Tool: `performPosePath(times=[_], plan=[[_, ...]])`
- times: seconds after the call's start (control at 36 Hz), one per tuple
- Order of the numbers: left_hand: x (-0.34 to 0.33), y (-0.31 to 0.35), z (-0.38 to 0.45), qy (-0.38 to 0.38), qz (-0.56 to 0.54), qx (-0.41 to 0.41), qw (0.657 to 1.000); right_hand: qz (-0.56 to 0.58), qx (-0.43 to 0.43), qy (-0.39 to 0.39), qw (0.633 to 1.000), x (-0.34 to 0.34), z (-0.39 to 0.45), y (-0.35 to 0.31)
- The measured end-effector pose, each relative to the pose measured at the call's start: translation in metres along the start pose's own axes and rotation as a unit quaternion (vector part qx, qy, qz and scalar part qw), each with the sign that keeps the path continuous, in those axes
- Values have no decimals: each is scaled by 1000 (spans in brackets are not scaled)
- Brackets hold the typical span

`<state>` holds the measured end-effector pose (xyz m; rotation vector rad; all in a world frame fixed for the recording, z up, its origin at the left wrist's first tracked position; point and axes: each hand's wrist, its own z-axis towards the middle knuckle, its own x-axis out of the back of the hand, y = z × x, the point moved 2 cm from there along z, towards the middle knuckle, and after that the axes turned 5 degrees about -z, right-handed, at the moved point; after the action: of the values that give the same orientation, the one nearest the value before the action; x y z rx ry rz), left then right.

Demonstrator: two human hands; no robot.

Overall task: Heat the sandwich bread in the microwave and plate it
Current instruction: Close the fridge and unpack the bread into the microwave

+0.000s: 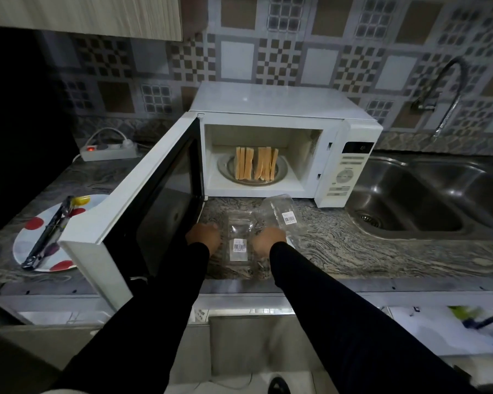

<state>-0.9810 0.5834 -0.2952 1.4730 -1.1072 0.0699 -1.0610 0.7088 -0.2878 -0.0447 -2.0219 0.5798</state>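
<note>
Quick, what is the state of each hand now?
Left hand: cannot be told, fingers hidden.
Right hand: cannot be told, beside the clear packaging.

Home kitchen: microwave (271, 137), steel sink (427, 200), tiled wall (282, 52).

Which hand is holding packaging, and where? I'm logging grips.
Cannot be told: left hand and right hand rest curled beside the clear plastic package, with no clear grip visible.
</note>
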Motion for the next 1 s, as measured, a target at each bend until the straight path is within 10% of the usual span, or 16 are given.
performPosePath(times=[0.19,0.47,1.0], plan=[[6,40,-9,66,-61,-62,994,-37,67,45,996,32,-16,-13],[-40,73,-35,-36,-11,-149,988,33,-9,202,979,98,-7,28],[-108,75,-35,-50,105,-35,993,-82,34,60,994,79,64,92]])
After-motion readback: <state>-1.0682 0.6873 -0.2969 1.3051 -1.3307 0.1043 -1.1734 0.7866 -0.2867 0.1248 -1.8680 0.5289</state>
